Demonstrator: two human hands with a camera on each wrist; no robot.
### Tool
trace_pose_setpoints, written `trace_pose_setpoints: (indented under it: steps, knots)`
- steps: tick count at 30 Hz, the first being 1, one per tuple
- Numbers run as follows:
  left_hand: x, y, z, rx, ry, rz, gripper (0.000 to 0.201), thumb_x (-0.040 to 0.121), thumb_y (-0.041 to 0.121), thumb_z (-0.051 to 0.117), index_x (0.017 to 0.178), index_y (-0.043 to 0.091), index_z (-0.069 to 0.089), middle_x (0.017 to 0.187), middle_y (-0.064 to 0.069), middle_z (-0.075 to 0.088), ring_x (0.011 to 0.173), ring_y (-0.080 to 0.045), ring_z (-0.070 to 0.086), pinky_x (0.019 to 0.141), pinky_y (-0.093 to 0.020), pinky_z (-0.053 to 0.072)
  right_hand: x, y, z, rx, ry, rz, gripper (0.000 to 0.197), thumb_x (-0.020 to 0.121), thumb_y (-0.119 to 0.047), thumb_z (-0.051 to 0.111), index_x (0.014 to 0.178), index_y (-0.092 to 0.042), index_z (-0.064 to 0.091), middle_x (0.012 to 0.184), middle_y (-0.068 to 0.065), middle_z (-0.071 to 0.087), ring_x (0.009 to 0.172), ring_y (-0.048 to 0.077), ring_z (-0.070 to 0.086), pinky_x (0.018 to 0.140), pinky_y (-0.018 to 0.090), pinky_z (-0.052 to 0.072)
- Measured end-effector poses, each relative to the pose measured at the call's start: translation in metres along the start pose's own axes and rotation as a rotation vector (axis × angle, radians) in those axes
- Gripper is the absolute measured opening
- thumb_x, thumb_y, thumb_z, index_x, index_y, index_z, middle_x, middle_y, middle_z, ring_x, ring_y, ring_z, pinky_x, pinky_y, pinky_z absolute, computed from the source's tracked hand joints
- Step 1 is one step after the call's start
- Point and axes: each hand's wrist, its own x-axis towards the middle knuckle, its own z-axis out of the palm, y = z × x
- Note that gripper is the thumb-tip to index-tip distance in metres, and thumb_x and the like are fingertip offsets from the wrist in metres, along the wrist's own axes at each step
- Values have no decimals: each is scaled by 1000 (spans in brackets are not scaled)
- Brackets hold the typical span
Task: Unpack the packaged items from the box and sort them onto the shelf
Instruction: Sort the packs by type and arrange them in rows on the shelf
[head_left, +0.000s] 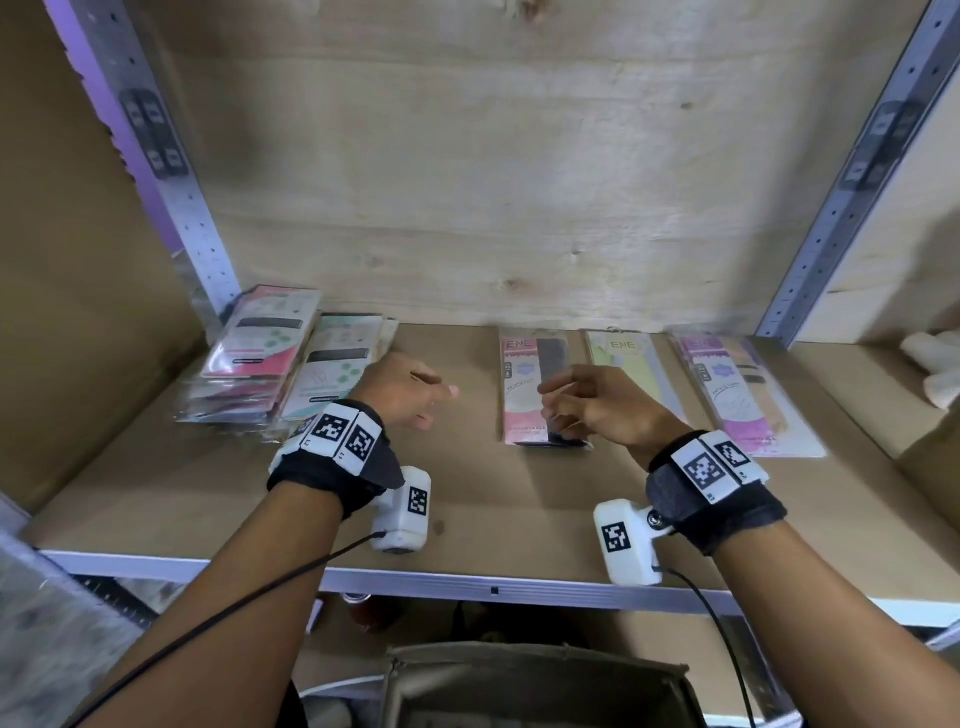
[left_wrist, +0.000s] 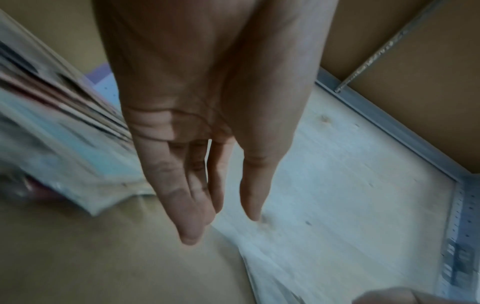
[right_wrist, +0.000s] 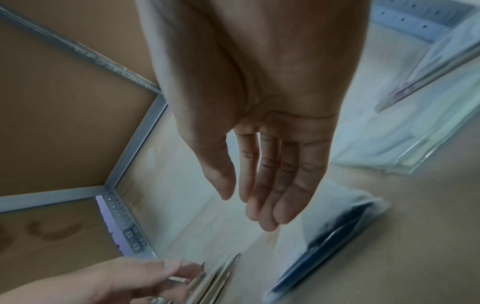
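Note:
Flat packaged items lie on the brown shelf board (head_left: 467, 499). At the back left is a stack of pink and teal packs (head_left: 280, 358). Further right lie a pink pack with a dark comb (head_left: 530, 387), a pale green pack (head_left: 631, 364) and a purple pack (head_left: 737, 389). My left hand (head_left: 415, 392) hovers between the left stack and the pink pack, fingers straight and empty (left_wrist: 192, 205). My right hand (head_left: 582, 402) hangs over the pink pack's lower part, fingers relaxed and holding nothing (right_wrist: 270, 195). The cardboard box (head_left: 540, 686) sits below the shelf's front edge.
Perforated metal uprights (head_left: 171, 197) (head_left: 852, 171) frame the bay, with a plywood back panel (head_left: 493, 182) behind. A white object (head_left: 935, 369) lies at the far right. A metal rail (head_left: 467, 582) runs along the shelf front, with dark items below it.

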Motion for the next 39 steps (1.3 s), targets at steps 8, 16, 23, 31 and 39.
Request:
trace_pose_setpoints:
  steps: [8, 16, 23, 31, 39]
  knots:
    - [-18, -38, -89, -23, 321, 24, 17, 88, 22, 72, 102, 13, 74, 89, -4, 74, 70, -22, 73, 64, -26, 61, 36, -37, 71, 38, -107, 6, 19, 96, 2, 56, 114, 7, 61, 81, 15, 62, 65, 24, 59, 59, 30, 54]
    - [-35, -66, -131, 42, 425, 70, 17, 89, 28, 71, 100, 15, 73, 100, -7, 75, 89, -28, 71, 87, -41, 59, 87, -58, 179, 59, -122, 141, 15, 95, -16, 65, 99, -7, 54, 80, 12, 56, 62, 23, 54, 58, 33, 57]
    - [-32, -73, -138, 66, 448, 47, 13, 88, 35, 71, 93, 23, 70, 99, -2, 74, 92, -26, 71, 89, -43, 58, 98, -57, 204, -68, -107, 121, 32, 80, -18, 82, 72, -14, 52, 73, 10, 59, 65, 26, 57, 66, 42, 57]
    - [-32, -60, -112, -6, 395, 80, 9, 88, 22, 70, 95, 19, 72, 95, -7, 75, 86, -29, 73, 85, -44, 60, 72, -40, 171, 98, -213, 162, 18, 87, -1, 71, 87, -7, 55, 71, 13, 60, 55, 19, 55, 50, 26, 54]
    - [-25, -32, -74, -343, 204, -68, 53, 91, 39, 68, 131, 6, 54, 121, -14, 65, 86, -26, 75, 78, -38, 63, 38, -38, 107, 92, -135, -10, 23, 88, -3, 67, 112, -2, 66, 98, 15, 71, 77, 26, 62, 63, 29, 52]
